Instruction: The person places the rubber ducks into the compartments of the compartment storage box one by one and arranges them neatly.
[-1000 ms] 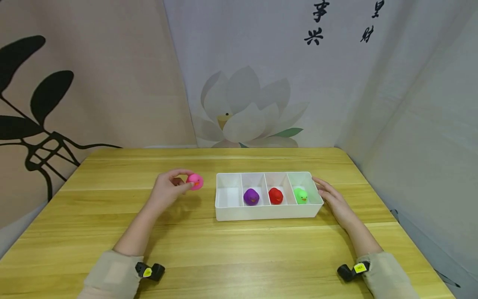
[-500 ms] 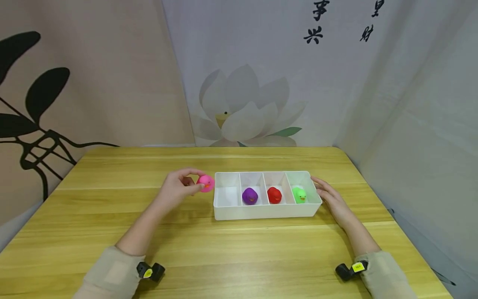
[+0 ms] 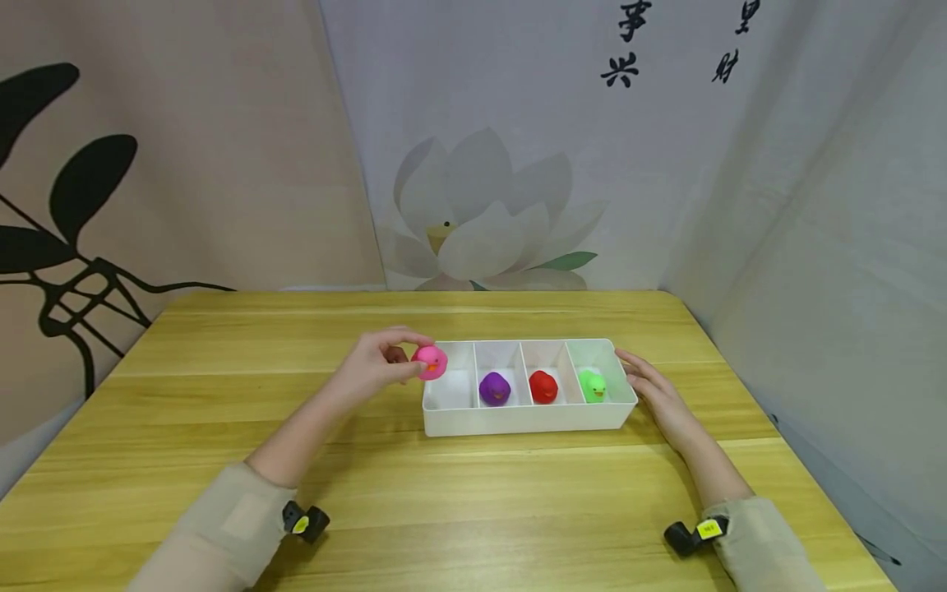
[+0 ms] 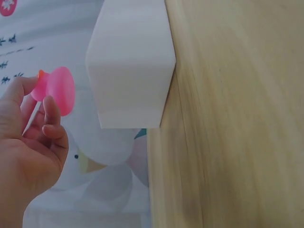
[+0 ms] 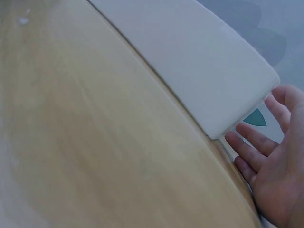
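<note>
My left hand (image 3: 376, 362) pinches a pink rubber duck (image 3: 432, 363) between thumb and fingers, over the left end of a white four-section box (image 3: 518, 421). In the left wrist view the duck (image 4: 61, 92) is held up off the table, apart from the box's end wall (image 4: 128, 95). The leftmost compartment, under the duck, has nothing visible in it. A purple duck (image 3: 495, 389), a red duck (image 3: 543, 387) and a green duck (image 3: 593, 386) sit in the other compartments. My right hand (image 3: 660, 401) rests its loosely extended fingers against the box's right end.
The box stands on a wooden table (image 3: 473, 510) with rounded far corners. Behind it hangs a pale curtain (image 3: 518, 99) printed with a lotus and black characters. Each sleeve carries a small black wrist camera (image 3: 307, 521).
My left hand has carried the pink duck rightward, from beside the box to over its leftmost compartment. The right hand has stayed at the box's right end. The head view shifted slightly.
</note>
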`<state>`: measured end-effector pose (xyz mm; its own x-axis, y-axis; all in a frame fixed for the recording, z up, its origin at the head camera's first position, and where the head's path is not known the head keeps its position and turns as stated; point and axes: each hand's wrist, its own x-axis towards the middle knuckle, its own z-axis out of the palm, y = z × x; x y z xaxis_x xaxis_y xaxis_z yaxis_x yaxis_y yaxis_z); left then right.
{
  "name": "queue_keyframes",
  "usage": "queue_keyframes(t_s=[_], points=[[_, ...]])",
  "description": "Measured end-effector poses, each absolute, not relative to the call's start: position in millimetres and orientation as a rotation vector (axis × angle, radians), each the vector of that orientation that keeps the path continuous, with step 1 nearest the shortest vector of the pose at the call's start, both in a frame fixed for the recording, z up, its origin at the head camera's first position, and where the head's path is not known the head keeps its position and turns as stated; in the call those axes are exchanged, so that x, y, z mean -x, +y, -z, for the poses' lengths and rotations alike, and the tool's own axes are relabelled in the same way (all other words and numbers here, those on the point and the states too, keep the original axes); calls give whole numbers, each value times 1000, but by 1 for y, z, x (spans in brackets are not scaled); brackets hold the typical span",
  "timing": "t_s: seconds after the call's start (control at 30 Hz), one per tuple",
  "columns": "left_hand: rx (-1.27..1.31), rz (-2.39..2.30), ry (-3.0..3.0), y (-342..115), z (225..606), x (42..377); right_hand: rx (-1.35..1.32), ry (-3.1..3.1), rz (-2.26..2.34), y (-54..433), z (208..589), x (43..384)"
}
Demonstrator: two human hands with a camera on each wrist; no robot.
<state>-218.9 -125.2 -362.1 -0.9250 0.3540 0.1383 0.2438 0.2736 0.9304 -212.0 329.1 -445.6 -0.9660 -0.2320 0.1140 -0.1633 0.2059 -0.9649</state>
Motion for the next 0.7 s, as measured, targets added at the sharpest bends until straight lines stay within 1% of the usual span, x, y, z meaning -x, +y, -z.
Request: queue_keyframes(t_s=[0.7], points=[[-846, -1434, 2452, -111, 375, 244, 383, 2375, 1899, 328, 443, 210]])
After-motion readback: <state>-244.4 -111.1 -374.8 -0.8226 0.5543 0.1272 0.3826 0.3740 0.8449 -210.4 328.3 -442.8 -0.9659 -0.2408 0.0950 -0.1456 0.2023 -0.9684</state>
